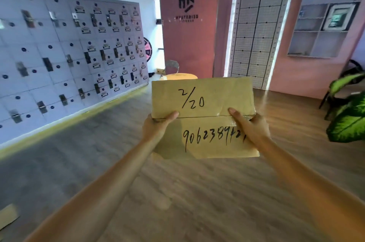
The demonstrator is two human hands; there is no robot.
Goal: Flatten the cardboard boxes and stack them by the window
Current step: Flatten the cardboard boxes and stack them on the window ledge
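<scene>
Cardboard box [203, 117] sits raised in mid-scene above the wood floor [177, 192], its top facing the camera with "2/20" and a long number handwritten in black. The left hand [156, 126] clasps its left edge, thumb over the seam; the right hand [250, 128] clasps the right edge likewise. Lockers [69, 54] line the left wall; a leafy plant [347, 119] stands right.

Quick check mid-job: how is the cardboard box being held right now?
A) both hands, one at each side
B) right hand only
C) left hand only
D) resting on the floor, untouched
A: the left hand and right hand each grip a side of the cardboard box, thumbs on its front, above the floor.
</scene>
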